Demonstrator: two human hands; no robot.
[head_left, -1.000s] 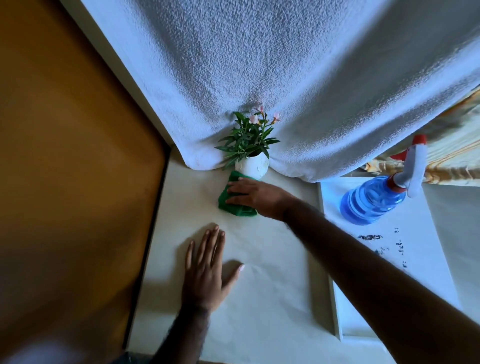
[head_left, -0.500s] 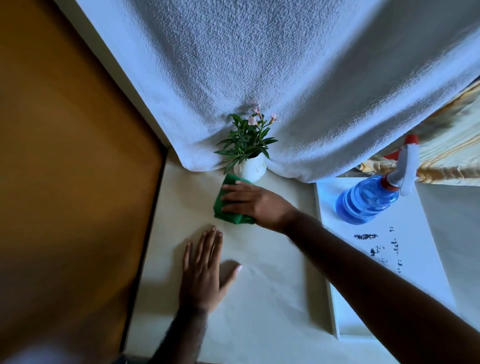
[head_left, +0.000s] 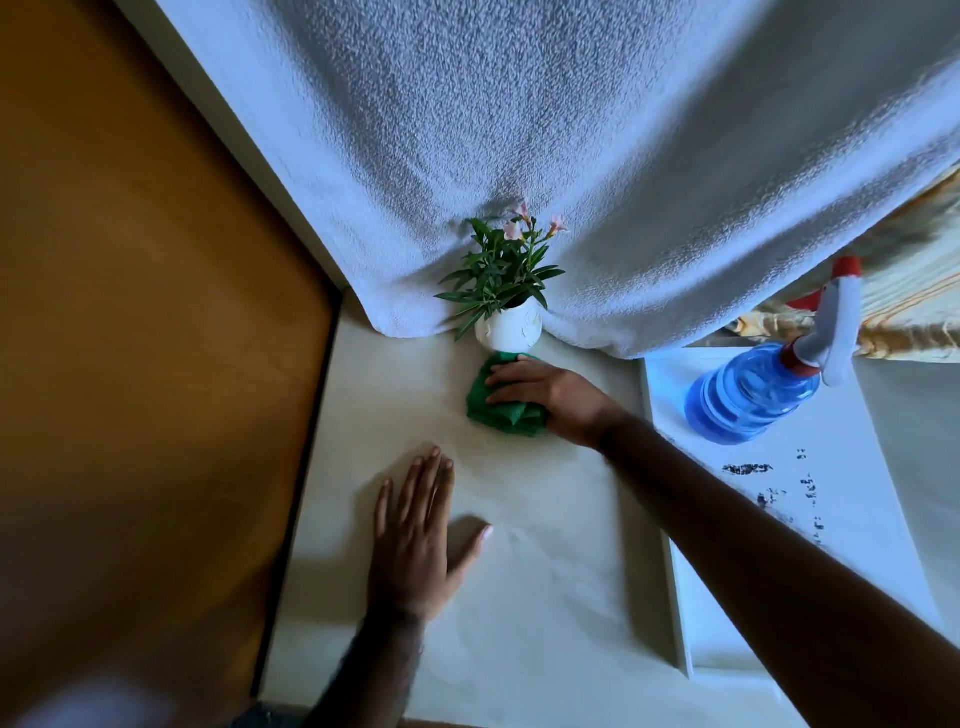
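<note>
Right hand (head_left: 550, 397), fingers flat, presses the green cloth (head_left: 501, 413) just beside the flowerpot (head_left: 509, 327) at the far edge of the tabletop (head_left: 545, 597). Left hand (head_left: 415, 540) rests flat, holding nothing. The nearer surface probably awaits wiping.

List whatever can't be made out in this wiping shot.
Head view only:
- Green cloth: its right part is hidden under the right hand.
- White pot: whether the cloth touches it is unclear.
- Dark marks on the white tray: too small to identify.
- Whatever lies behind the white towel: covered.
- Pale patch, bottom-left: blurred, cut off by the edge.
</note>
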